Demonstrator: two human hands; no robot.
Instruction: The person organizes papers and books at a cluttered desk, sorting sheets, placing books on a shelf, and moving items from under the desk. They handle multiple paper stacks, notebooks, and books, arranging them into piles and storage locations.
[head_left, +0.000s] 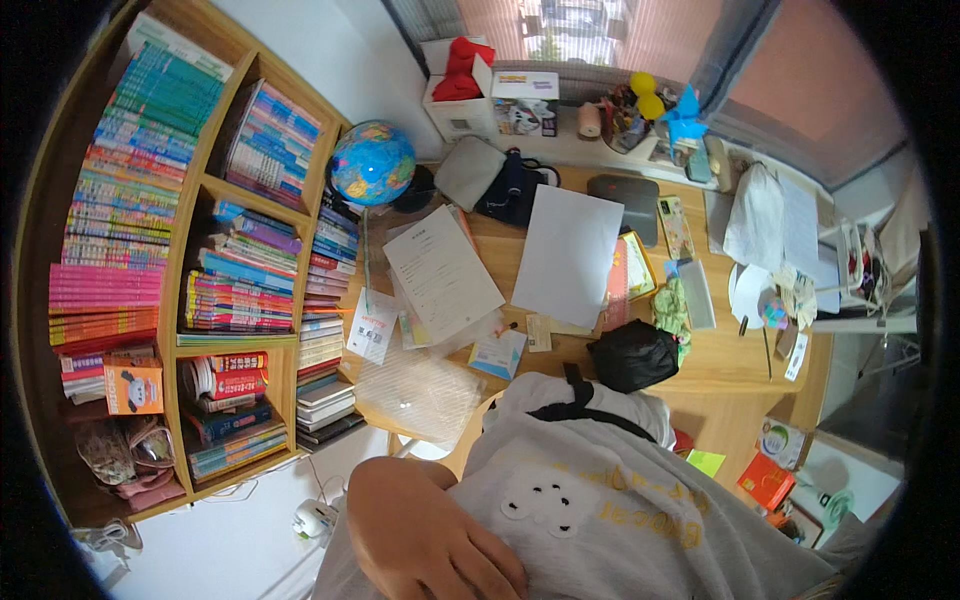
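My left hand (442, 532) is bent at the wrist at the bottom of the view, its back towards the camera. Its fingers lie close to the front of my grey T-shirt (637, 517), which bears yellow lettering and a white animal patch. The palm and fingertips are hidden, so any hold cannot be told. My right hand is out of view. Before me stands a wooden desk (720, 360) with a blank white sheet (568, 255), a printed sheet (444, 274), a black pouch (634, 355) and a green cloth item (672, 306).
A wooden bookcase (174, 300) full of books runs along the left. A globe (373, 163) stands at the desk's back left corner. Boxes (526, 105) and a blue pinwheel (685, 118) line the windowsill. A phone (676, 227) and a white tray (701, 294) lie at the right.
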